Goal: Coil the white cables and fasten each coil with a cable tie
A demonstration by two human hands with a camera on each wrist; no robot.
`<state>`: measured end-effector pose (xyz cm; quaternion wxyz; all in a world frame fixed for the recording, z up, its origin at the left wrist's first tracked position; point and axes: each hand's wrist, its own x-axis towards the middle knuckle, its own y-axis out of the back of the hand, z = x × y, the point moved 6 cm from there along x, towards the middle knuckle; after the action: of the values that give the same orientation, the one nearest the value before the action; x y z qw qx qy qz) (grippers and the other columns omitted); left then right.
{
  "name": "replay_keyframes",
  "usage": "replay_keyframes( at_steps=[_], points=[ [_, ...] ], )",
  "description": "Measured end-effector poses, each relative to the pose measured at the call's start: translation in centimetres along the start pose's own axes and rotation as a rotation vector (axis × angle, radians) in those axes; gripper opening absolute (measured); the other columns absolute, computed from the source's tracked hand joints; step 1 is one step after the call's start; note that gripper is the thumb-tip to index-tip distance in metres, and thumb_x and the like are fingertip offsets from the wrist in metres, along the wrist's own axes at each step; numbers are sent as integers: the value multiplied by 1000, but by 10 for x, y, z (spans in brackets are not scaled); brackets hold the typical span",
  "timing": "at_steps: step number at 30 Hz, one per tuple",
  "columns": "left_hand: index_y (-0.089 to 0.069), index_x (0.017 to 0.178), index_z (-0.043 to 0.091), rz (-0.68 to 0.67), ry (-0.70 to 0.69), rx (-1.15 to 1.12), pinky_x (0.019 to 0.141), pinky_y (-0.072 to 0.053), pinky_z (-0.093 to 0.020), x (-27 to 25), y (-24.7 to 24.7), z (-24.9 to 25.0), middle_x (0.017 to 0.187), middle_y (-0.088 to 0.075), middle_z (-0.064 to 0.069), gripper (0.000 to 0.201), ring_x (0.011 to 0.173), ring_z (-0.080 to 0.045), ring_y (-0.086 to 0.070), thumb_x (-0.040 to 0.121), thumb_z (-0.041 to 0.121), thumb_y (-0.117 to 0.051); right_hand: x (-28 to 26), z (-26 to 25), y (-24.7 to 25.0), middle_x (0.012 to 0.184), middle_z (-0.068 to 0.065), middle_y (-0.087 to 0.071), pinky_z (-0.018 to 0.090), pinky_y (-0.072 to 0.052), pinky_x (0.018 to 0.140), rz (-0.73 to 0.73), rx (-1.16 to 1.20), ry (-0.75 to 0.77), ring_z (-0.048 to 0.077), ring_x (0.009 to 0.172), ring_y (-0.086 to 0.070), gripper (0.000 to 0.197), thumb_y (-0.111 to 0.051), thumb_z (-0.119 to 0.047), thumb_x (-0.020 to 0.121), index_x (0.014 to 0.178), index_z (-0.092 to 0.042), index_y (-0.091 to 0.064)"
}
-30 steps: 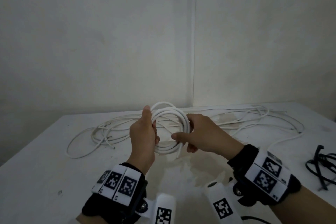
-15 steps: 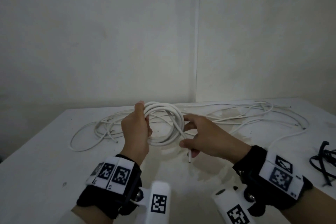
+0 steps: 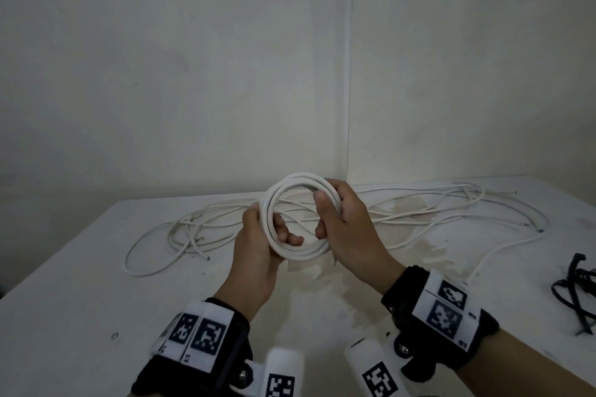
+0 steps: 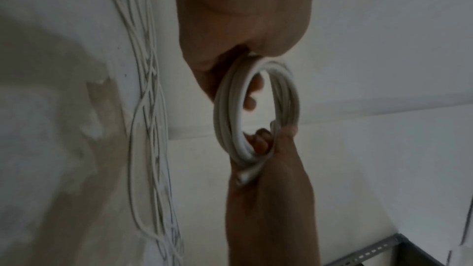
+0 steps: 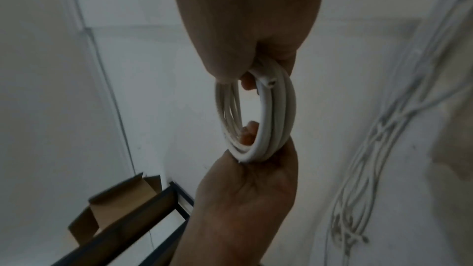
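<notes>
From the head view, a coil of white cable (image 3: pixel 298 219) is held upright above the white table (image 3: pixel 80 300), the left hand (image 3: pixel 258 245) wrapped round its 8 o'clock side and the right hand (image 3: pixel 345 226) clamping its 3 o'clock side. Loose white cables (image 3: pixel 419 213) sprawl behind, black cable ties (image 3: pixel 577 293) at 4 o'clock. In the left wrist view the coil (image 4: pixel 230 108) hangs from curled fingers (image 4: pixel 252 92). In the right wrist view a cut cable end (image 5: pixel 268 83) shows at the coil's 12 o'clock, by the gripping fingers.
</notes>
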<state>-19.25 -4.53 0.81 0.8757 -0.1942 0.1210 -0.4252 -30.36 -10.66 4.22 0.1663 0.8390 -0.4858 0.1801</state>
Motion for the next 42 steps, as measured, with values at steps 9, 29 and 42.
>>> replay_keyframes(
  at_steps=[9, 29, 42],
  points=[
    [-49, 60, 16, -305, 65, 284, 40, -40, -20, -12, -16, 20, 41, -31, 6, 28, 34, -6, -31, 81, 31, -59, 9, -8, 3, 63, -6, -49, 23, -43, 53, -388, -104, -52, 3, 46, -46, 8, -49, -23, 94, 96, -26, -56],
    [-37, 53, 16, -309, 116, 424, 39, -34, -20, -19, -22, -2, 41, -24, 5, 51, 34, -10, -25, 63, 63, -53, -7, -2, 12, 63, -5, -45, 19, -42, 52, -495, -184, -79, 2, 47, -45, 6, -49, -25, 93, 90, -24, -53],
    [-55, 57, 9, -291, 121, 303, 60, -47, -32, -10, -18, -14, 47, -51, -5, 53, 43, -17, -50, 90, 48, -41, -8, 14, 29, 65, 0, -41, 25, -37, 57, -240, 68, -172, 7, 48, -38, 35, -34, -29, 98, 91, -4, -57]
  ],
)
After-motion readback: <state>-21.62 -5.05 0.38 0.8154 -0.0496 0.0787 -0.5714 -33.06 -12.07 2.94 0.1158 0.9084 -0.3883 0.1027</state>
